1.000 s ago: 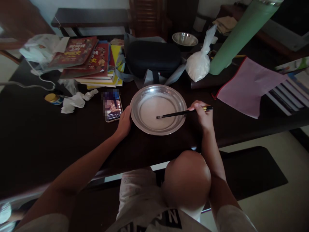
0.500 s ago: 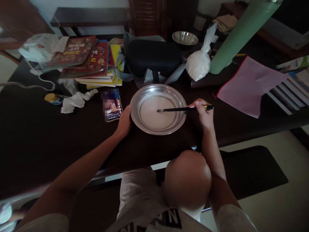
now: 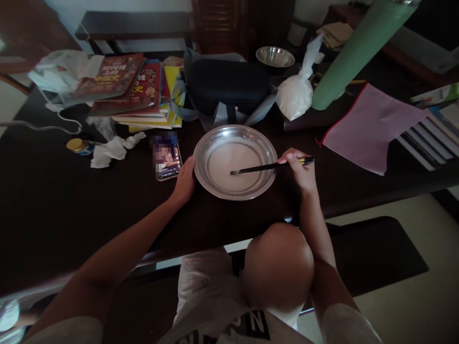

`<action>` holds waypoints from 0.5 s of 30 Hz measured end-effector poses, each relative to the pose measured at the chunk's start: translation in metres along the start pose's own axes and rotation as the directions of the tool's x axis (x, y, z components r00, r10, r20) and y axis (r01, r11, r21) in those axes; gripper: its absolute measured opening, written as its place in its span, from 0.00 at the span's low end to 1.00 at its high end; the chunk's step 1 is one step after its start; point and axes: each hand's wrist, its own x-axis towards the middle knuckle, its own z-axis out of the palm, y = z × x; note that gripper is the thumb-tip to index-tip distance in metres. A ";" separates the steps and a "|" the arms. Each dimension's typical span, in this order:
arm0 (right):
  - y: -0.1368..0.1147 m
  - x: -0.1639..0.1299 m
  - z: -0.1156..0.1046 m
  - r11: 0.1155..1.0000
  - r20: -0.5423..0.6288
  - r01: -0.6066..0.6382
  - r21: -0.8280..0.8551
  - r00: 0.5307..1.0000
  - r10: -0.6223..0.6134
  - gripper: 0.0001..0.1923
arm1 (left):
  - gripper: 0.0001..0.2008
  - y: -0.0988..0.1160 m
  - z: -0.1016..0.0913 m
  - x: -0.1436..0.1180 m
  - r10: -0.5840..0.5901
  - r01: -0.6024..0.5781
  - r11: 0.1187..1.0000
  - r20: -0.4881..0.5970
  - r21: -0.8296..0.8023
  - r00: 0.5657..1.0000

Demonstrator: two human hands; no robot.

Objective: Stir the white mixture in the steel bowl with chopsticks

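Dark table in dim light, a bench and chair beyond. From my remote station I log the bowl near the table's front edge, mid-view, with pale liquid covering its floor. Left hand: set against the bowl's left rim; I cannot tell whether its fingers curl beneath. Right hand: thumb and fingers pinched around the black chopsticks, gold-marked ends pointing right. Their shafts pass over the right rim, tips at the liquid near the middle; I cannot read their depth. Lit phone, partly blurred out, just beside the left hand; crumpled tissue and jar farther left, stacked books behind those. Directly behind the bowl I note a black case; to its right, a knotted bag of white contents, a tilted green cylinder and a pink pouch.
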 end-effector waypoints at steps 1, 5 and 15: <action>0.000 0.000 0.000 1.000 0.017 0.004 -0.008 1.000 -0.004 0.23 | 0.18 0.001 0.000 0.000 -0.004 0.004 1.000 0.005 0.000 1.000; 0.000 0.000 0.001 1.000 -0.077 0.001 0.000 0.997 -0.001 0.25 | 0.17 0.007 0.000 -0.001 -0.010 0.010 1.000 -0.011 0.020 1.000; 0.003 0.001 -0.001 1.000 -0.116 -0.001 0.009 0.993 0.002 0.25 | 0.18 0.003 0.002 0.000 -0.015 0.015 1.000 -0.017 -0.027 1.000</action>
